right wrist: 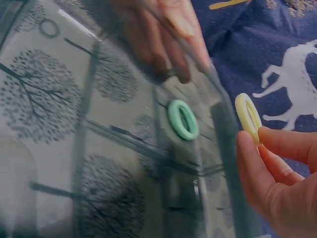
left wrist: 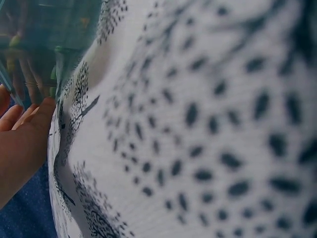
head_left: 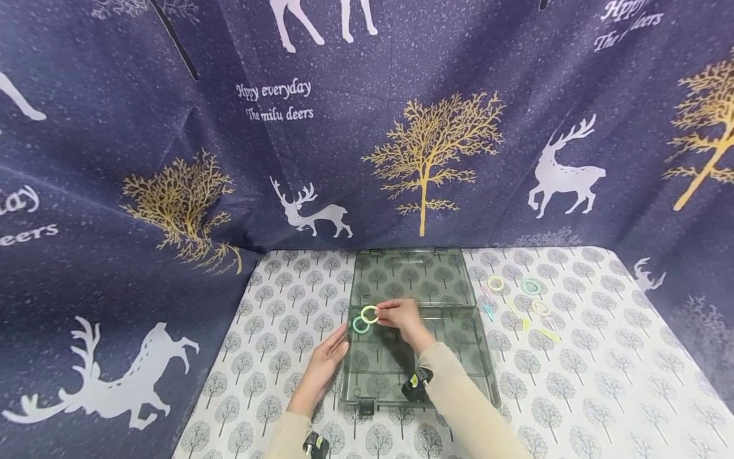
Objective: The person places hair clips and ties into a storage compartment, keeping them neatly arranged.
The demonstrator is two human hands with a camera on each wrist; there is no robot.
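My right hand (head_left: 404,319) pinches a pale yellow ring (right wrist: 243,113) between thumb and fingers, over the far left part of a clear, dark-tinted plastic box (head_left: 367,360). A mint green ring (right wrist: 175,121) is just below the yellow one, within the box at its far left corner. The box lies open, its lid (head_left: 410,275) folded back toward the curtain. My left hand (head_left: 323,363) touches the box's left side with fingers extended; part of it shows at the edge of the left wrist view.
Right of the box lie a yellow ring (head_left: 489,284), a green ring (head_left: 524,291), a light green clip-like piece (head_left: 525,325), a blue piece (head_left: 489,312) and several other small pastel pieces. A patterned cloth covers the table (head_left: 275,306); a dark blue deer-print curtain (head_left: 344,146) hangs behind.
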